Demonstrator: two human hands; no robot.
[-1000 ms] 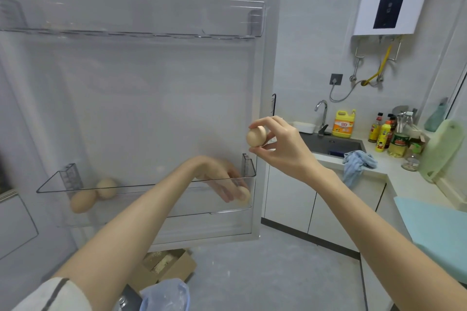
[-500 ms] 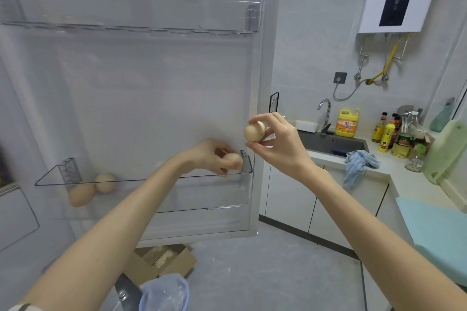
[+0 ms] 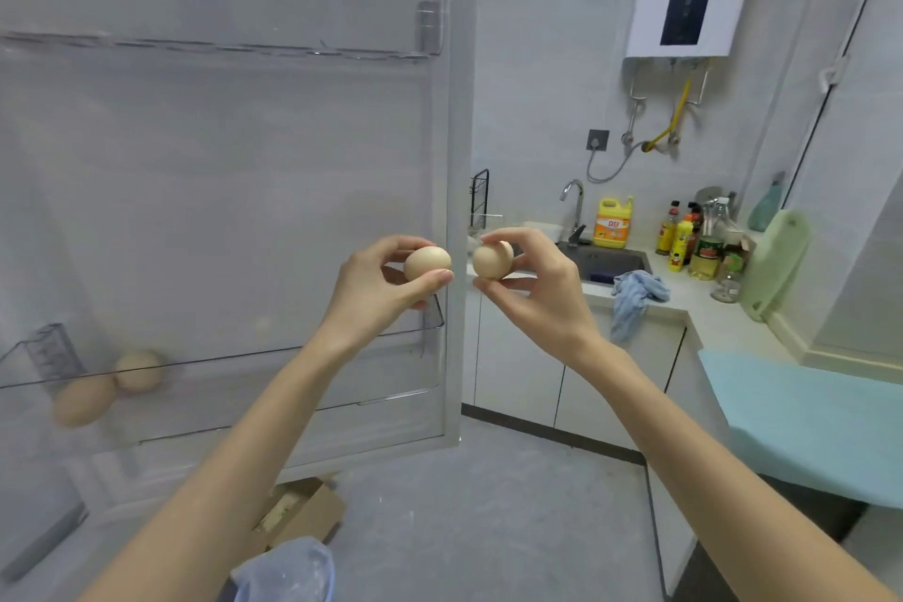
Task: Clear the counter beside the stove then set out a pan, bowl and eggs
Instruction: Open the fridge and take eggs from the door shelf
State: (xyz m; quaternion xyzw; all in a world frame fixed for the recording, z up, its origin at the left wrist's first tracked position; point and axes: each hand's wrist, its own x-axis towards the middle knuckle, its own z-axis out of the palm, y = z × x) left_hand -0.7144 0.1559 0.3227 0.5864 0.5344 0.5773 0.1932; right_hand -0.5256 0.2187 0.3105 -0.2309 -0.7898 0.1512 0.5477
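I stand at the open fridge door [image 3: 454, 210]. My left hand [image 3: 376, 288] pinches a beige egg [image 3: 427, 262] between thumb and fingers. Close beside it, my right hand [image 3: 537, 284] holds a second egg [image 3: 491, 261] the same way. The two eggs hang side by side in front of the door's right edge, a small gap between them. Two more eggs [image 3: 139, 369] lie in the clear lower door shelf [image 3: 293, 352] at the far left. No pan or bowl is in sight.
Beyond the door a white counter [image 3: 694, 303] runs along the wall with a sink [image 3: 611, 262], a yellow detergent bottle [image 3: 613, 222], several sauce bottles [image 3: 694, 240], a blue cloth [image 3: 635, 298] and a green cutting board [image 3: 774, 259]. A cardboard box [image 3: 303, 511] lies on the floor.
My left hand lifted an egg out of the lower door shelf and raised it beside the egg in my right hand. The right hand barely moved.
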